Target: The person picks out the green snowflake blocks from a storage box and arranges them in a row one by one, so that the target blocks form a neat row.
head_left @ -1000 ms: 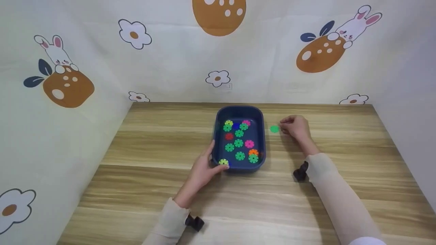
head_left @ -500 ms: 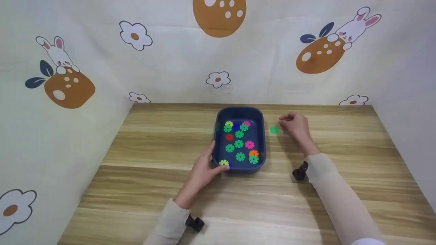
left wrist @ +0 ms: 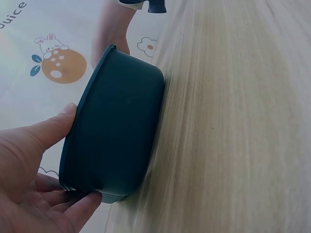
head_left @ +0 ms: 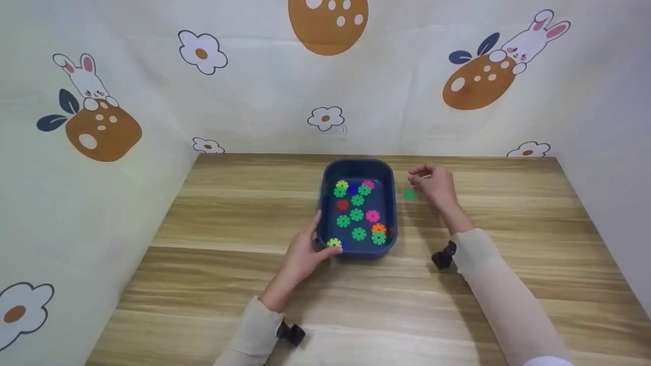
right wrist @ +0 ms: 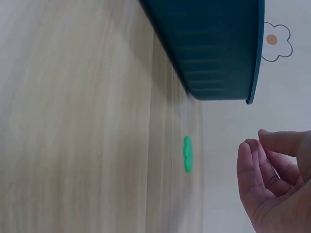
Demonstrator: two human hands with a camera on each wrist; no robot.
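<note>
A dark blue oblong plastic tub (head_left: 325, 168) stands on the table with several flower-shaped plastic discs inside, many of them green (head_left: 358, 234). My left hand (head_left: 302, 254) grips its near left corner, the thumb over the rim and the fingers against the outer wall, as the left wrist view shows. A single green disc (head_left: 409, 194) lies on the table to the right of the tub. Above and just beyond it hovers my right hand (head_left: 438, 187), its fingers loosely bent and the thumb close to the fingertips. Nothing shows between them in the right wrist view.
Pink (head_left: 373, 216), red (head_left: 342, 205), yellow (head_left: 334, 243) and orange (head_left: 378, 229) discs lie among the green ones. The wood-grain table (head_left: 229, 203) ends at a patterned cloth backdrop (head_left: 264, 91) just behind the tub. Each wrist wears a black camera mount (head_left: 291, 334).
My right hand has shifted slightly left and away from me, over the far side of the lone green disc. The disc, the tub and my left hand stay put.
</note>
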